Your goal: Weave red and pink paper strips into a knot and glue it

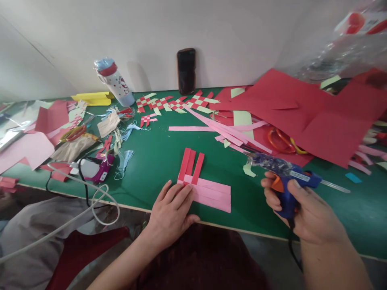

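Note:
My left hand lies flat near the table's front edge, fingertips pressing on paper strips. Under and beside those fingers, pink paper strips run to the right. Red paper strips cross them at their left end and stick out toward the wall; the crossing is partly hidden by my fingers. On the right, my right hand is wrapped around a blue hot glue gun with an orange trigger. Its nozzle points left, above the table, and a clear glue stick juts from its back.
Red paper sheets, loose pink strips and orange-handled scissors cover the back right. Woven paper fish shapes line the wall beside a phone and bottle. Tassels, a purple device and a white cable occupy the left.

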Tool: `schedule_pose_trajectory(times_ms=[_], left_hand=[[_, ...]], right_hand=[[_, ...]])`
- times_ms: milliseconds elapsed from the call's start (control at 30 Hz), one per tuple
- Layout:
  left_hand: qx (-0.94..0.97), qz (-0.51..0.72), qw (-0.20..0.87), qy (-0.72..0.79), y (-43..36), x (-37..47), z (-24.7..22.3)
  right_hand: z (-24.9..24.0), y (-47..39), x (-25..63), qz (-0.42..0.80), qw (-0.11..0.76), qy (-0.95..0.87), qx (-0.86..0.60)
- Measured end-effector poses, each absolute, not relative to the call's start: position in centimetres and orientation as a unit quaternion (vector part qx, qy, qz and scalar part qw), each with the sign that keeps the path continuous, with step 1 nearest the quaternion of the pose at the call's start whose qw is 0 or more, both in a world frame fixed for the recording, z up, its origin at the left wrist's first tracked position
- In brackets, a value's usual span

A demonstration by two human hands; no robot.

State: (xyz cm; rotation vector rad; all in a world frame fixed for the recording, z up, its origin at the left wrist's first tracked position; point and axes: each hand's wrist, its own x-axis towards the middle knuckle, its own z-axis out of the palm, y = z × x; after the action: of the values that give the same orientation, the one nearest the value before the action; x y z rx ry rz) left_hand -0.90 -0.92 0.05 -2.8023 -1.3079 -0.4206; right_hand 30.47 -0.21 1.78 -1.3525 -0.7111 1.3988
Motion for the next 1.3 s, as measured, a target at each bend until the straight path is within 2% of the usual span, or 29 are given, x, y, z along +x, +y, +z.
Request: schedule_pose_trajectory(times_ms=[200,367,600,867,1033,1200,1300], left_hand=[[-0.897,-0.124,-0.009,-0.423,-1.0,-0.8,0.1],[-0.888,-0.179,0.004,-0.424,-1.3,-1.1,0.4],[-0.88,-0.183,-0.003,-0.438,-2.7,-2.3,0.7],[-0.899,-0.138,-0.007,-0.415,-3.6,-3.6,-0.2],[-0.897,-0.139,0.005,-0.419,-3.5,-3.5,-0.6],[-0.896,-0.15,-0.002,-0.418,-3.3,-3.3,-0.6],[-0.895,-0.151,-0.004,-0.419,-3.2,-3.3,-0.6]], right_hand=[[1.7,-0.2,29.4,0.567,0.528,-0.277,-0.568],[2.2,0.2,28.8,0.563,0.503,-0.283,-0.592],[3.4,1.6,29.0,0.558,0.397,-0.359,-0.634],[4.6,2.7,29.8,0.541,0.334,-0.343,-0.691],[5.7,2.3,32.8,0.433,0.278,-0.413,-0.751],[7.3,0.1,32.5,0.153,0.125,-0.526,-0.827],[6.1,-1.6,28.5,0.067,0.183,-0.691,-0.697]])
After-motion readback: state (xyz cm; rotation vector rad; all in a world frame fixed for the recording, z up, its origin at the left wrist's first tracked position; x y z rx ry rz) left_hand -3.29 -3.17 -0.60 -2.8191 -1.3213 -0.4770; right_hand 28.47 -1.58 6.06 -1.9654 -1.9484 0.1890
